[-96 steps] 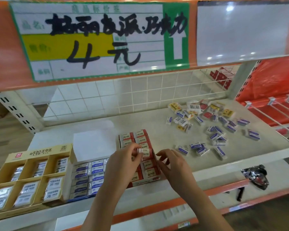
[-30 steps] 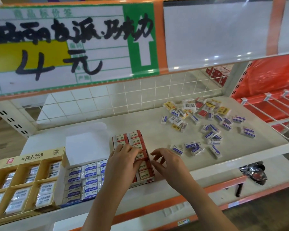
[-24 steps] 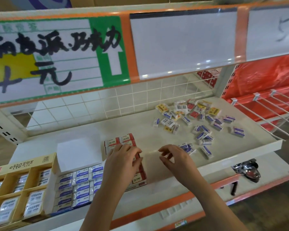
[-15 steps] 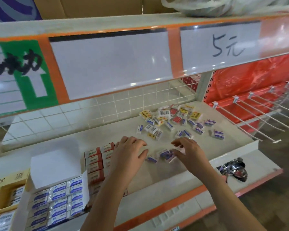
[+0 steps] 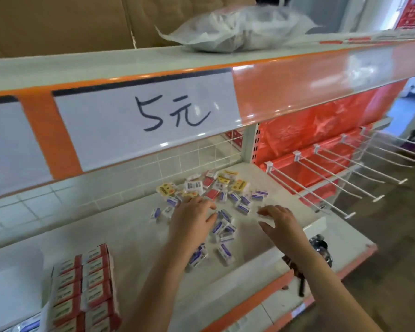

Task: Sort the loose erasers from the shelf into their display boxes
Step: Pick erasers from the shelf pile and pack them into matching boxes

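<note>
Several loose erasers in blue, red and yellow wrappers lie scattered on the white shelf. My left hand hovers palm down over the blue-wrapped ones in the middle of the pile, fingers spread and holding nothing. My right hand reaches beside it on the right, fingers loosely bent above the shelf, also empty. At the lower left stands the red display box, filled with rows of red-and-white erasers. A corner of the blue-eraser box shows at the bottom left edge.
An upper shelf with a "5元" price label overhangs the work area. White peg hooks jut out at the right before red plastic. A dark crumpled object lies on the lower ledge. A white bag sits on top.
Both hands left the red display box and moved right and back to the loose pile. My view swung right, so the yellow and blue boxes slid mostly out of frame.
</note>
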